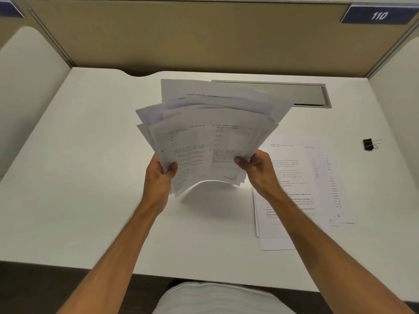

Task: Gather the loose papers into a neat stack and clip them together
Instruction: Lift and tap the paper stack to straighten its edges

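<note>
The white desk (90,200) fills most of the frame, with beige partition walls (181,37) across the top and a blue sign (378,15) reading 110 in the upper right corner. A grey cable slot (306,94) lies in the desk, right of centre in the upper half.

In the centre of the frame I hold up a bundle of printed papers (204,137) above the desk. The sheets are uneven and fan out at their top edges, and the bottom edge curves. My left hand (158,177) grips the lower left side of the bundle, thumb on the front sheet, the other fingers hidden behind the paper. My right hand (256,166) pinches the lower right side in the same way, thumb in front.

In the right part of the frame, some more sheets (317,177) lie flat on the desk, overlapping a little, partly under my right forearm. A black binder clip (368,145) lies at the right edge of the desk, well apart from all the papers.
</note>
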`<control>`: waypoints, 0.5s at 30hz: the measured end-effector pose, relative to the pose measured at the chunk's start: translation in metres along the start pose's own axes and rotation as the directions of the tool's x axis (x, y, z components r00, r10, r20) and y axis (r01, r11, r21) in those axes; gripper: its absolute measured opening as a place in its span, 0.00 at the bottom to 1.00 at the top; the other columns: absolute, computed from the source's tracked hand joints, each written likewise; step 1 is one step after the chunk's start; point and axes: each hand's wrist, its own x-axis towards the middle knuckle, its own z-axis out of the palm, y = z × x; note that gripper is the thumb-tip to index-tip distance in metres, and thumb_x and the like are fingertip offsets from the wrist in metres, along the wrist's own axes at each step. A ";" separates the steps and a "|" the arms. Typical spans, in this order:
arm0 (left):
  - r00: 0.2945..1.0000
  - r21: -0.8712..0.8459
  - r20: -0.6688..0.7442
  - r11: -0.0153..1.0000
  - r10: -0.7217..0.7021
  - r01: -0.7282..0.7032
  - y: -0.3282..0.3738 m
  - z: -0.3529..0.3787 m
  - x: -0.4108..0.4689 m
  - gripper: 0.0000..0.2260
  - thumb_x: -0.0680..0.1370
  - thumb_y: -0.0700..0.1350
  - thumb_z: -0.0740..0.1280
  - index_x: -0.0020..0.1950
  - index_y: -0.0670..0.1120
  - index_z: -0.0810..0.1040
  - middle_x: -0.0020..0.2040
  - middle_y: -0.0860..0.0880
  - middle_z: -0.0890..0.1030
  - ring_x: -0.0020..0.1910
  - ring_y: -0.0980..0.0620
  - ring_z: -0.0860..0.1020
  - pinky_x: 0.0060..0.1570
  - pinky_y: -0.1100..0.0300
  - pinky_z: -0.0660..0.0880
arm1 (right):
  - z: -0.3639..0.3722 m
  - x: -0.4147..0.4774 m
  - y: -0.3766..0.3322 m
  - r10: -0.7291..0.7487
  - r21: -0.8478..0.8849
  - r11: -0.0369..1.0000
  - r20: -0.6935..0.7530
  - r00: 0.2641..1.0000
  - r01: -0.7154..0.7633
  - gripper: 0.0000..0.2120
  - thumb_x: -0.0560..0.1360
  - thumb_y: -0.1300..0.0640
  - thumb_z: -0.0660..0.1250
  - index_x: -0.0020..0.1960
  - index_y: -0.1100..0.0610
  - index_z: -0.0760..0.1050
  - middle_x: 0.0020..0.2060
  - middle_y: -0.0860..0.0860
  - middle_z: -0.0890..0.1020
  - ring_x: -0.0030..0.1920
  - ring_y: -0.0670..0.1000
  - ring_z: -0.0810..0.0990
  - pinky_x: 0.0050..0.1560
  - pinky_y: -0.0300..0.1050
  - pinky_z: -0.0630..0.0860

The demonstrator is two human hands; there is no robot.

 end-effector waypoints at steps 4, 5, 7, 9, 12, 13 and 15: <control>0.999 -0.006 0.020 1.000 0.030 -0.030 0.000 -0.001 -0.003 0.20 0.78 0.37 0.70 0.62 0.60 0.75 0.57 0.57 0.83 0.58 0.54 0.81 0.50 0.60 0.81 | 0.007 -0.005 -0.004 -0.005 -0.021 1.000 -0.005 1.000 0.005 0.14 0.78 0.66 0.70 0.63 0.63 0.79 0.58 0.57 0.84 0.58 0.58 0.83 0.61 0.57 0.80; 0.999 0.002 0.021 0.999 0.034 -0.034 0.001 -0.002 -0.004 0.20 0.77 0.39 0.71 0.61 0.62 0.76 0.56 0.58 0.83 0.58 0.54 0.81 0.49 0.61 0.81 | 0.009 -0.007 -0.005 0.010 -0.014 1.000 -0.006 1.000 -0.010 0.14 0.78 0.65 0.70 0.64 0.62 0.79 0.58 0.56 0.84 0.58 0.57 0.83 0.62 0.57 0.80; 0.999 0.004 0.022 1.000 0.029 -0.029 0.001 -0.003 -0.003 0.18 0.77 0.43 0.72 0.60 0.64 0.76 0.56 0.58 0.83 0.58 0.52 0.81 0.50 0.60 0.80 | 0.012 -0.009 -0.007 0.028 -0.021 0.999 -0.007 1.000 -0.028 0.16 0.78 0.64 0.70 0.65 0.61 0.78 0.58 0.56 0.84 0.58 0.58 0.83 0.62 0.58 0.79; 1.000 -0.010 0.021 1.000 0.023 -0.023 0.002 -0.004 -0.002 0.18 0.75 0.45 0.73 0.60 0.63 0.76 0.56 0.57 0.82 0.58 0.51 0.81 0.53 0.56 0.81 | 0.015 -0.010 -0.009 0.029 -0.022 0.999 -0.009 1.000 -0.029 0.18 0.77 0.63 0.71 0.66 0.60 0.78 0.59 0.55 0.84 0.58 0.57 0.84 0.62 0.59 0.79; 0.999 -0.033 0.023 0.999 0.037 -0.037 0.005 -0.005 0.000 0.21 0.73 0.47 0.75 0.62 0.61 0.75 0.57 0.55 0.82 0.60 0.50 0.80 0.54 0.55 0.81 | 0.019 -0.013 -0.014 0.052 0.037 0.998 -0.029 0.998 -0.051 0.22 0.75 0.63 0.74 0.67 0.59 0.76 0.59 0.54 0.84 0.58 0.56 0.84 0.61 0.61 0.79; 0.999 -0.043 0.025 0.998 0.042 -0.041 0.006 -0.005 0.001 0.22 0.72 0.47 0.75 0.63 0.60 0.74 0.58 0.55 0.82 0.60 0.50 0.80 0.54 0.55 0.82 | 0.020 -0.014 -0.016 0.061 0.060 0.996 -0.038 0.997 -0.059 0.24 0.74 0.64 0.75 0.68 0.59 0.75 0.59 0.54 0.84 0.59 0.57 0.84 0.62 0.62 0.78; 0.998 -0.074 0.032 0.996 0.055 -0.052 0.009 -0.006 0.002 0.24 0.71 0.47 0.76 0.65 0.57 0.74 0.58 0.53 0.82 0.59 0.49 0.80 0.53 0.55 0.82 | 0.022 -0.017 -0.018 0.074 0.093 0.993 -0.063 0.995 -0.068 0.27 0.72 0.64 0.77 0.68 0.58 0.73 0.59 0.53 0.84 0.59 0.57 0.83 0.61 0.64 0.78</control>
